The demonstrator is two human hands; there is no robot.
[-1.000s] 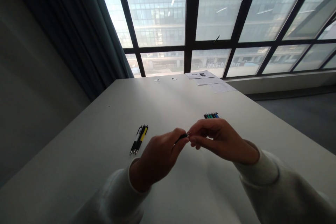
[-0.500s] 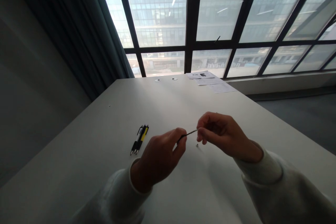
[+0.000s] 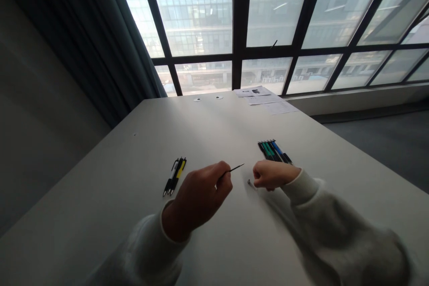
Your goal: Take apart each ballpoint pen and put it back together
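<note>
My left hand pinches a thin dark pen refill, its narrow tip pointing up and to the right. Most of the refill's rear end is hidden in the fingers. My right hand is lowered to the table with its fingers curled closed, and what they hold, if anything, is hidden. Just left of those fingers lies a small silvery piece, too small to make out fully; whether the fingertips touch it I cannot tell.
Three pens with black grips lie side by side on the white table, left of my hands. Behind my right hand is a row of several green, black and blue pens. Paper sheets lie at the far edge, by the window.
My right hand has come away from the refill's tip and moved down to the small silvery piece, fingers curling. The row of pens behind it now shows. My left hand keeps the refill.
</note>
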